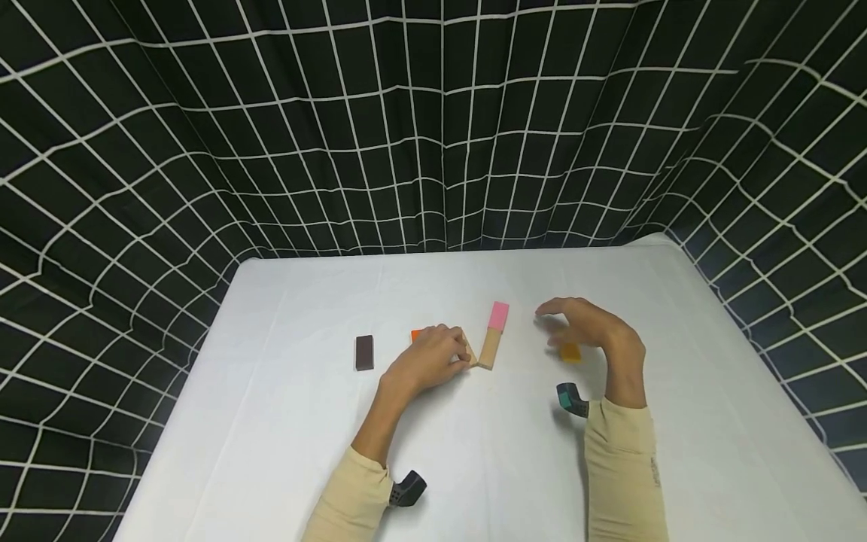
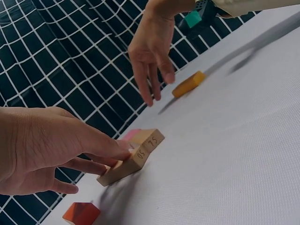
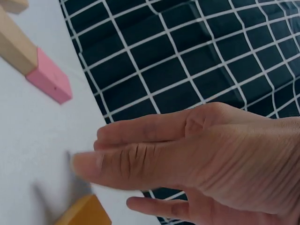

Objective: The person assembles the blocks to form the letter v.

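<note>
My left hand (image 1: 428, 360) rests its thumb and fingers on a plain wooden block (image 2: 123, 169) lying flat on the white surface. The end of that block meets another wooden block (image 1: 490, 349) at an angle, and a pink block (image 1: 498, 315) continues from the latter's far end. An orange-red block (image 2: 81, 213) lies near the left fingers, partly hidden by the hand in the head view. My right hand (image 1: 588, 324), fingers extended and holding nothing, hovers beside and above a yellow block (image 1: 570, 352); in the right wrist view the yellow block (image 3: 86, 213) is below the thumb.
A dark brown block (image 1: 364, 353) lies left of the left hand. The white tabletop (image 1: 284, 421) is bordered at the back and sides by a black curtain with white grid lines (image 1: 379, 135). A small device is strapped at each wrist.
</note>
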The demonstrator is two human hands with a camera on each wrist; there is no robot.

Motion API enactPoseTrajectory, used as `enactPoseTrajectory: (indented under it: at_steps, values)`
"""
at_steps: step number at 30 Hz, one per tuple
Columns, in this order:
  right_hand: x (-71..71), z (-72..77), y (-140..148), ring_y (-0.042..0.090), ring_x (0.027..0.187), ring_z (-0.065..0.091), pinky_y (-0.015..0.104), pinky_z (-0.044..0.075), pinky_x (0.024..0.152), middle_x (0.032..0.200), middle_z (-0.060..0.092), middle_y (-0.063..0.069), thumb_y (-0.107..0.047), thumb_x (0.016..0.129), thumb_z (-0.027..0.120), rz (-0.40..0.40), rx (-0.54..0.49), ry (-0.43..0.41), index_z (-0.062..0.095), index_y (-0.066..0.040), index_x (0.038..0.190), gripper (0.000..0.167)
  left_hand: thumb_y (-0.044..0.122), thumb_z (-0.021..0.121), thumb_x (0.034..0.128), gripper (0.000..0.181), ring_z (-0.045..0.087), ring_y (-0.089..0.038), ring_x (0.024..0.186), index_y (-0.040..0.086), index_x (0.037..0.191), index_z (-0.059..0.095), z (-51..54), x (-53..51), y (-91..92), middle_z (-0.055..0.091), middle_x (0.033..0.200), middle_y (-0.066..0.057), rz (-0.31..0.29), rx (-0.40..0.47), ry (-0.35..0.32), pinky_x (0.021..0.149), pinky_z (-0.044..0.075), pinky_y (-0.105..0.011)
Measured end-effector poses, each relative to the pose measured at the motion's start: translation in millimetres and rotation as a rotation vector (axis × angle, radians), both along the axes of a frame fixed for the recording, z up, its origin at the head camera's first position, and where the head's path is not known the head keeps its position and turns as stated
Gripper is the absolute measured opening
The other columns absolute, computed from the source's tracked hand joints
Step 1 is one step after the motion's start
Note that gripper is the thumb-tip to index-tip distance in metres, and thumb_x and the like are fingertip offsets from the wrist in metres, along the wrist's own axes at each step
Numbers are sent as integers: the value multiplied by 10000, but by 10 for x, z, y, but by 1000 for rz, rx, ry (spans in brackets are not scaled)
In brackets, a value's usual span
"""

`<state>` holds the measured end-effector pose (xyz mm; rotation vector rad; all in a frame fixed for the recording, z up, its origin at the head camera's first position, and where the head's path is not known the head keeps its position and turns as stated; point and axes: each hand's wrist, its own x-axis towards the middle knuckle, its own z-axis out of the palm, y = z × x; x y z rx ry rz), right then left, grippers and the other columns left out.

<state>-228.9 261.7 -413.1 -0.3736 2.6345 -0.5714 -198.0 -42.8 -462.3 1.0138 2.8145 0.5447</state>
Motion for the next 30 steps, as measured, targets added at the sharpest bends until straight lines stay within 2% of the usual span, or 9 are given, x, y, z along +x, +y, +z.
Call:
enactPoseTrajectory:
  at_steps: [7, 15, 24, 30]
  values:
    - [37, -34, 128, 467, 1429, 443, 709, 371, 1172, 1548, 521, 236, -83, 833, 845, -69, 53, -59, 598, -107, 1459, 674, 238, 739, 983, 125, 649, -193, 1117, 170, 1028, 834, -6, -14, 16, 730, 1168, 44, -14, -10, 12, 1097, 497, -402]
    - [42, -102, 216, 384, 1261, 537, 657, 488, 1072, 1423, 616, 192, -41, 761, 878, -121, 62, -112, 617, -131, 1418, 713, 237, 739, 984, 127, 647, -194, 1116, 163, 1025, 834, 3, -8, 19, 732, 1161, 43, -10, -5, 16, 1101, 499, -409]
    - [30, -139, 226, 393, 1247, 531, 663, 518, 1017, 1411, 556, 203, -54, 738, 907, -110, 71, -145, 576, -182, 1398, 749, 236, 746, 978, 116, 638, -194, 1102, 167, 1012, 833, 12, 16, 2, 731, 1173, 49, -2, 5, -8, 1099, 493, -408]
    - [9, -154, 219, 405, 1231, 532, 660, 513, 1044, 1394, 554, 236, -11, 735, 893, -77, 70, -128, 573, -138, 1379, 731, 244, 748, 976, 119, 642, -187, 1093, 166, 1010, 833, -5, 10, 2, 733, 1157, 50, -9, -1, 14, 1074, 507, -396]
